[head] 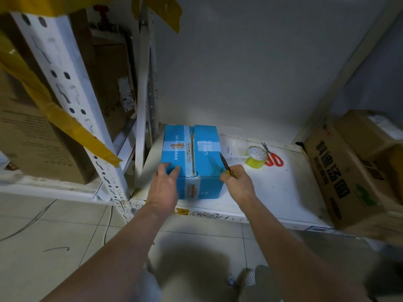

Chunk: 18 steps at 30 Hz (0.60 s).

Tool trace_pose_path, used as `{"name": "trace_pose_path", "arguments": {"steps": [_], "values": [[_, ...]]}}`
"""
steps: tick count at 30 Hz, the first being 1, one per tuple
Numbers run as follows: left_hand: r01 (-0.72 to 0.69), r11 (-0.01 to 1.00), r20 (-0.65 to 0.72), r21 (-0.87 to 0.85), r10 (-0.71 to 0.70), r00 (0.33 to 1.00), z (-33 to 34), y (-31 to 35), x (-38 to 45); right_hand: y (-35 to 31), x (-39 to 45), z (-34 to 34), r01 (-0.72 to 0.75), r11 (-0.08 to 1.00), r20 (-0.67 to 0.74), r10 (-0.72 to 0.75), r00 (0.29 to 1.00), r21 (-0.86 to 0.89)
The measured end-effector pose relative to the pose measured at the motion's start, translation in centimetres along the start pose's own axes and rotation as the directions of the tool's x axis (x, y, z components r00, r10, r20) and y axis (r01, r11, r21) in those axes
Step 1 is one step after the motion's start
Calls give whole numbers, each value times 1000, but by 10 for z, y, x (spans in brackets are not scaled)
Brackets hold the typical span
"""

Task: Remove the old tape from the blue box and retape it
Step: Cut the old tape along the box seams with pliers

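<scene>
A blue box [202,158] sits on a low white shelf [281,192], with clear tape running along its top seam and down its near face. My left hand [164,184] grips the box's near left corner, fingers curled over the top edge. At the near right corner, my right hand [238,182] holds a utility knife [226,165] with a yellow handle, its blade lying along the box's right edge. A roll of yellowish tape [257,156] stands on the shelf to the right of the box.
Red-handled scissors [273,159] lie just behind the tape roll. A large brown carton [342,182] stands at the shelf's right end. White slotted rack posts [72,101] with yellow tape and more cartons stand to the left. Tiled floor lies below.
</scene>
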State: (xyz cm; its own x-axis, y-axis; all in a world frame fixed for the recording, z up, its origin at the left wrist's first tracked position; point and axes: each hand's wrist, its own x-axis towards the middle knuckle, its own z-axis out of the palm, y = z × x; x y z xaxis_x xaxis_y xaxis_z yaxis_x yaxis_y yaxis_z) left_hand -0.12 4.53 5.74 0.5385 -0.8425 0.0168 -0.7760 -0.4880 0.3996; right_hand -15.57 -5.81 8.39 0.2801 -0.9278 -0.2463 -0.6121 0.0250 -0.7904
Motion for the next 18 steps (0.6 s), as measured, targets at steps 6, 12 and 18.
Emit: {"name": "trace_pose_path", "arguments": {"steps": [6,12,18], "values": [[-19,989,20,148,16,1000,-3,13,0,10,-12,-21,31,989,-11,-33,999,-142],[-216,966,62,144,209,976,10,55,-7,14,-26,-36,126,907,-13,-143,990,-403],[-298,941,159,158,274,949,17,64,-7,16,-28,-36,156,827,-4,-188,982,-541]]}}
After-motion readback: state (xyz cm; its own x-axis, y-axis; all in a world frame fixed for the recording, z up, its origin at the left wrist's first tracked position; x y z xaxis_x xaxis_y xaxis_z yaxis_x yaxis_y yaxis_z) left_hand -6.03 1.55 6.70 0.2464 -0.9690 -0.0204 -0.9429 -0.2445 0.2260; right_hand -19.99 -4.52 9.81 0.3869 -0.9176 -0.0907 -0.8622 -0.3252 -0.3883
